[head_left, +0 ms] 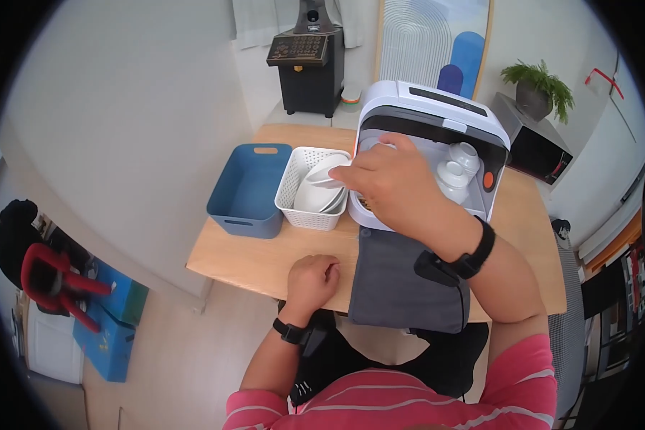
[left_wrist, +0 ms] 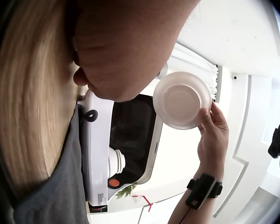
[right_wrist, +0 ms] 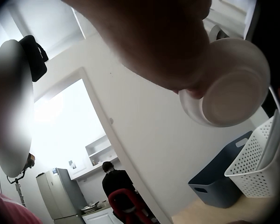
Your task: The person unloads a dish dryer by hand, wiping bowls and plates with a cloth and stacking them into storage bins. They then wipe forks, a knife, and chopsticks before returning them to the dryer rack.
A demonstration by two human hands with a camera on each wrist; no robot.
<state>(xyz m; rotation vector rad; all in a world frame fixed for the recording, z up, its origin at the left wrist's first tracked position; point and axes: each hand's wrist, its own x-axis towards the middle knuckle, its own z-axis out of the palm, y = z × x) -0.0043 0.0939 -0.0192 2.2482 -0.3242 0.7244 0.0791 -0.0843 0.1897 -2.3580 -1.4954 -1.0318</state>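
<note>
Down at the near table edge, the left hand [head_left: 312, 281] rests palm inward, fingers loosely curled around nothing, a strip of smooth wooden table [head_left: 247, 264] between it and the baskets. Beside it a soft, matte grey cloth [head_left: 398, 279] droops over that edge. And across reaches the right hand [head_left: 394, 183], arm slanting over the cloth, wrist raised, thumb and fingers pinching the rim of a round, smooth white bowl [left_wrist: 181, 100]! The bowl is up in the air, above the level of the white basket [head_left: 314, 219], a perforated one with pale dishes [head_left: 312, 199] leaning inside. Just left, the smooth-walled blue bin [head_left: 238, 223] shows its open top and rounded corners. Right of the basket, a glossy white machine [head_left: 388, 90] gapes at the front, white cups [head_left: 460, 172] within. Beyond the table stands a boxy black device [head_left: 312, 86]; farther right, a feathery green plant [head_left: 545, 82].
</note>
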